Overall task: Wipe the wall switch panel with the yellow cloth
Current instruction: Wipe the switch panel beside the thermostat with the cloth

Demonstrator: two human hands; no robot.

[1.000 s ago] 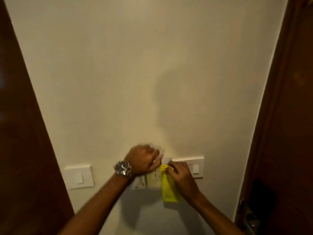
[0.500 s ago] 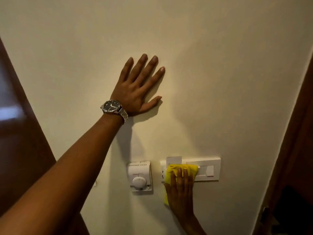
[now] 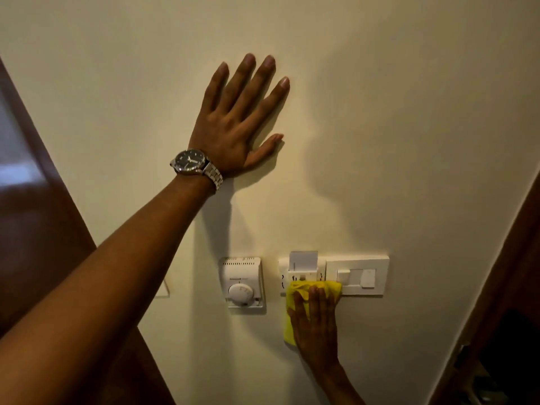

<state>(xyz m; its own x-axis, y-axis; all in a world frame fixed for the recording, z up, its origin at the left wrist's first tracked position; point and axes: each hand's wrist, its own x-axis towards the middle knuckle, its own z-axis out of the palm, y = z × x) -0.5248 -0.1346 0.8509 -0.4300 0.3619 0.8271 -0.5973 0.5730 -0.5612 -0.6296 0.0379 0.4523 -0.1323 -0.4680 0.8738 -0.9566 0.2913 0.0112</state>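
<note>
Against the lower edge of the wall switch panel [image 3: 358, 276], the right hand [image 3: 317, 325] now presses the yellow cloth [image 3: 298, 299] flat-palmed, having slid down slightly mid-wipe, while the left hand [image 3: 236, 124] stays splayed open on the wall [image 3: 409, 112].

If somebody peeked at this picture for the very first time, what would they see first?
Probably the big left hand, spread flat on the bare wall up high, with a shiny wristwatch on its wrist. Next, the bright yellow cloth low down, which the right hand presses flat on the lower edge of the white switch panel. A round-dial thermostat sits just left of that.
</note>
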